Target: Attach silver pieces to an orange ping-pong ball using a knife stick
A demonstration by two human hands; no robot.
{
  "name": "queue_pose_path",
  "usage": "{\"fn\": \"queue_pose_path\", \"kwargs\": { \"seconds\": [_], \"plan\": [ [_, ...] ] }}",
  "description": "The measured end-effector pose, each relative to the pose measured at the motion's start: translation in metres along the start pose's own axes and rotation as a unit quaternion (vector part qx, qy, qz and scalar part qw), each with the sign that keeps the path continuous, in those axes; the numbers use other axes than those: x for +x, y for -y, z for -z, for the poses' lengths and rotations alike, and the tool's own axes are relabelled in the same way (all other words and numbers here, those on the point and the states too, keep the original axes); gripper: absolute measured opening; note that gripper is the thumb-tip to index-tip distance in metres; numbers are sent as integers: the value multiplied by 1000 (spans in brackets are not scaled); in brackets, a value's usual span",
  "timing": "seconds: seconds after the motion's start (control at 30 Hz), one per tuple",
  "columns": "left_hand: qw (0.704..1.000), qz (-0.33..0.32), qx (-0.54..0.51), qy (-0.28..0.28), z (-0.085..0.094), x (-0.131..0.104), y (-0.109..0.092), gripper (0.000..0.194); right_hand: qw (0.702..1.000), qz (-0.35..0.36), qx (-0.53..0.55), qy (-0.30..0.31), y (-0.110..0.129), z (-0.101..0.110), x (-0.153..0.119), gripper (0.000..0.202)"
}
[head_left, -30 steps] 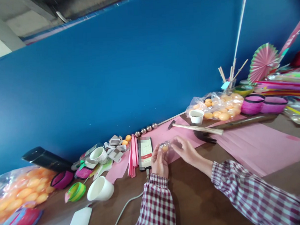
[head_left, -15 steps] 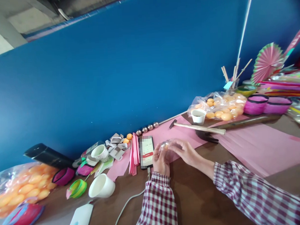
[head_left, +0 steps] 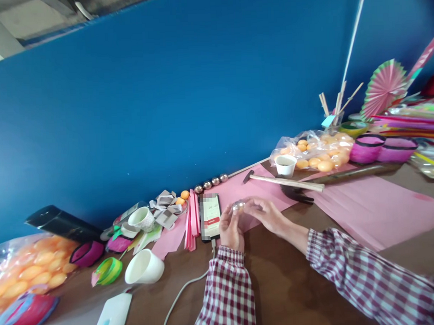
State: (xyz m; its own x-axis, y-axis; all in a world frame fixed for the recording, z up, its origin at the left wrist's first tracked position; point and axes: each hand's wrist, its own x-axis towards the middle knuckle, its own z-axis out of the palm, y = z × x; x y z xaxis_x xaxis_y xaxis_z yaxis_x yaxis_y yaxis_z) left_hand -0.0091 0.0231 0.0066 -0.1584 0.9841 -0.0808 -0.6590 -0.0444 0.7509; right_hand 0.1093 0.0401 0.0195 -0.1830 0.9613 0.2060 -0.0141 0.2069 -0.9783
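Note:
A small shiny silver ball is held up between my two hands over the table. My left hand has its thumb and fingers closed around the ball's left side. The fingertips of my right hand are pinched together at the ball's right side; whether they grip it or something thin beside it is hidden. Just left of my left hand lies a phone with its screen lit. Several similar silver balls are lined up along the wall behind it.
A hammer lies on pink paper to the right. Bags of orange balls sit at both sides, with a small white cup at the right one. Left are a white paper cup, a power strip and a cable.
The view has shifted slightly, so most things appear a little further left. Both hands stay at the ball, and the right fingers remain close against it.

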Motion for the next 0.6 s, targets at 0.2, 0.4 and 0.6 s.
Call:
{"fn": "queue_pose_path", "kwargs": {
  "seconds": [0.2, 0.4, 0.6],
  "plan": [
    [1000, 16, -7, 2, -4, -3, -3, 33, 1000, 19, -9, 14, -3, 2, -1, 19],
    [1000, 12, -2, 8, -5, -2, -3, 32, 999, 19, -18, 24, -8, 3, 0, 20],
    [1000, 10, 1, -1, -3, -1, -1, 32, 999, 19, -18, 19, -6, 2, 0, 20]
  ]
}}
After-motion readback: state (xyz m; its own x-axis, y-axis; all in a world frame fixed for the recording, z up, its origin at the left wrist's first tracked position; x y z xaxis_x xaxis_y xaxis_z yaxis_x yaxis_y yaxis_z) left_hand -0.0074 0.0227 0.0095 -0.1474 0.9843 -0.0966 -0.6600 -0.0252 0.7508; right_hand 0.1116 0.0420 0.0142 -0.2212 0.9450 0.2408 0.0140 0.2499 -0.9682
